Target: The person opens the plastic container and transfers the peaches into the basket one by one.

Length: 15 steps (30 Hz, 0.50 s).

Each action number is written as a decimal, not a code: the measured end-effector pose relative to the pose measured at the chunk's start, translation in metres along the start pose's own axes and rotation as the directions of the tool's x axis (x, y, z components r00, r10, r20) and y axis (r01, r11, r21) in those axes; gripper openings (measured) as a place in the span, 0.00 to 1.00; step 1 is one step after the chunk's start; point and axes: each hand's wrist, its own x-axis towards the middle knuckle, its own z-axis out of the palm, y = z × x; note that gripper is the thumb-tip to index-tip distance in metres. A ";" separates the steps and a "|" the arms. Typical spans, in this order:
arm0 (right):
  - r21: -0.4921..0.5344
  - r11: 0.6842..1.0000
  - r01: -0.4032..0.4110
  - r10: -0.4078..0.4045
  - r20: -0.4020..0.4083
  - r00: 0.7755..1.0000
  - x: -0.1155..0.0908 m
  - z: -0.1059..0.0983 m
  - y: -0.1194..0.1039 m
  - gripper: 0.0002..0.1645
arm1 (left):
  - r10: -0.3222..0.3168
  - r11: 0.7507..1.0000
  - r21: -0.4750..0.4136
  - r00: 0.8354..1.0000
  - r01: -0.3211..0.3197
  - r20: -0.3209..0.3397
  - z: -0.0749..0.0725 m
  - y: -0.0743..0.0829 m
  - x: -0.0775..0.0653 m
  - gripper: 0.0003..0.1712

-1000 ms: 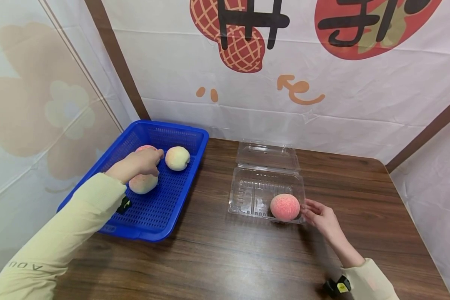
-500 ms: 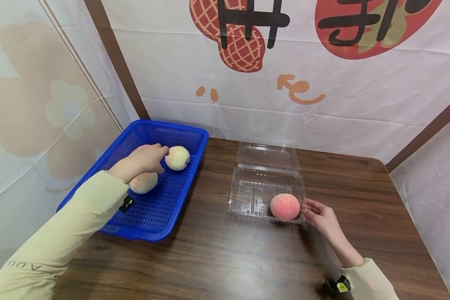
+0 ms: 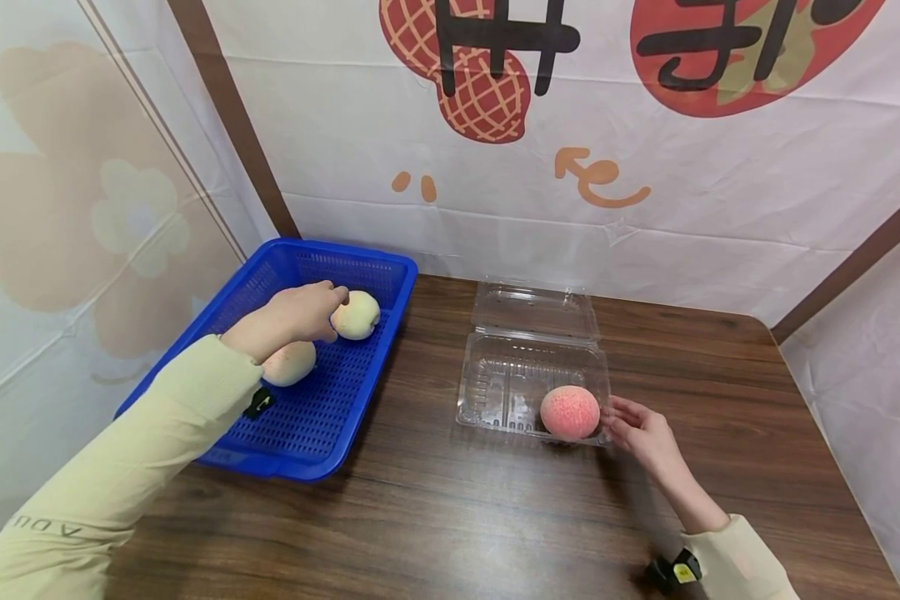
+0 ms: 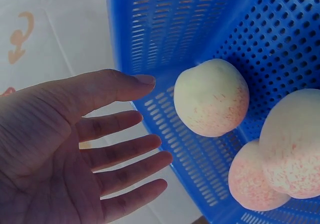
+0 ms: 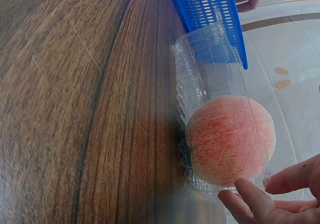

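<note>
My left hand (image 3: 294,312) hovers over the blue basket (image 3: 322,471), its fingers spread and nothing in them in the left wrist view. A pale peach (image 4: 212,98) lies just beyond its fingertips. Two more peaches sit close together in the basket: a larger one (image 4: 294,143) and a pinker one (image 4: 252,179), which the hand hides in the head view. At the right, my right hand (image 3: 645,437) pinches the rim of a clear plastic clamshell box (image 3: 506,400) at its near right corner. A pink peach (image 3: 570,412) rests in the box's right half.
The box's hinged lid (image 3: 536,312) lies folded back toward the printed curtain (image 3: 330,125). Brown wooden table (image 3: 435,517) surface stretches between basket and box. Curtains also hang close at the left and right sides.
My left hand has risen slightly and moved right, away from the pinker peach and toward the pale peach. My right hand and the box have stayed still.
</note>
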 end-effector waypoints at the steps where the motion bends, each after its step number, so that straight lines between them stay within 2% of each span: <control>1: 0.001 1.000 0.000 0.000 0.001 1.000 0.000 0.000 0.000 0.25 | -0.004 1.000 -0.002 1.000 0.004 0.003 -0.001 0.001 0.000 0.30; 8: 0.011 1.000 -0.005 0.005 0.006 1.000 0.000 0.000 -0.001 0.25 | -0.032 0.999 0.001 0.999 0.032 0.029 -0.004 0.008 0.003 0.30; 15: 0.018 1.000 -0.012 0.012 0.002 1.000 0.000 0.000 0.000 0.25 | 0.039 0.999 -0.005 0.999 -0.039 0.004 -0.006 0.016 0.006 0.30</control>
